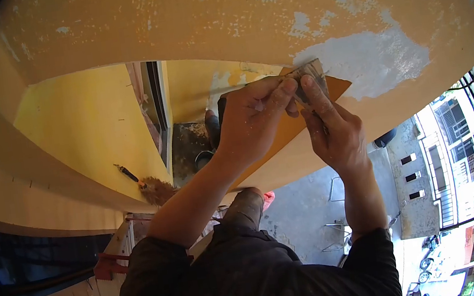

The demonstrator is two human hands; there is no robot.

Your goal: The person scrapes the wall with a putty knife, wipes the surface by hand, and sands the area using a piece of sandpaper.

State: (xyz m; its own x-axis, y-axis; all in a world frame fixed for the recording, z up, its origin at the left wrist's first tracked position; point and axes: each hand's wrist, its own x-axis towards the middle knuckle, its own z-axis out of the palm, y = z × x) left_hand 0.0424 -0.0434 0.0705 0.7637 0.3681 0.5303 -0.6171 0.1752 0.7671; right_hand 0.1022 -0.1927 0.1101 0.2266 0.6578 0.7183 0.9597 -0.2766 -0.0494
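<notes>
Up against an orange-painted surface [173, 24], both of my hands are brought together over a small flat grey-brown piece [314, 69]. It looks dusty and worn; I cannot tell its exact kind. My left hand [259, 109] pinches its left side between thumb and fingers. From the right, my right hand [335, 126] lays its thumb or a finger along the piece, the other fingers curled under. A pointed orange-brown shape [338, 87] shows just behind the hands. Right beside them is a smooth grey-white patch [378, 60] on the orange paint.
A brush [159, 191] with a dark handle lies on the yellow ledge [78, 127] at left. My knee [247, 203] is bent under my arms. Far below, a grey floor [300, 217] shows, with white railings [440, 169] at right. A reddish-brown metal part [108, 263] stands lower left.
</notes>
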